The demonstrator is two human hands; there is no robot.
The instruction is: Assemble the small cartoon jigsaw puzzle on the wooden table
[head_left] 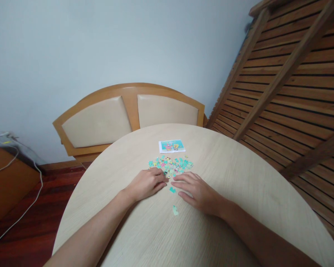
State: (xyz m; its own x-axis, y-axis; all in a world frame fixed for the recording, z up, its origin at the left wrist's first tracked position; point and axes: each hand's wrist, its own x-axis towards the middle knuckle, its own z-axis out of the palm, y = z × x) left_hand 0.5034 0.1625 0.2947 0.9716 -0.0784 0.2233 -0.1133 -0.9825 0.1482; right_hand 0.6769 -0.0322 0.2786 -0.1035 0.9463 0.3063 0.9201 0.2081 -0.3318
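The left hand (148, 183) is resting curled at the near edge of the jigsaw pile (171, 165) (whether it is pinching a piece, I cannot tell). The right hand (197, 192) is lying loosely spread beside a teal jigsaw piece (172, 190). A cartoon picture card (172, 146) is lying beyond the pile on the round table (245, 189).

Arched wooden headboard (133, 111) with two cream padded panels (97, 120), set before a pale wall (100, 44). Right: slanting slatted wooden frame (286, 72). Left: brown wooden cabinet (11, 189); white cable (41, 180) trailing over dark red floorboards (44, 211). Foreground: round wood-grain table (233, 167).
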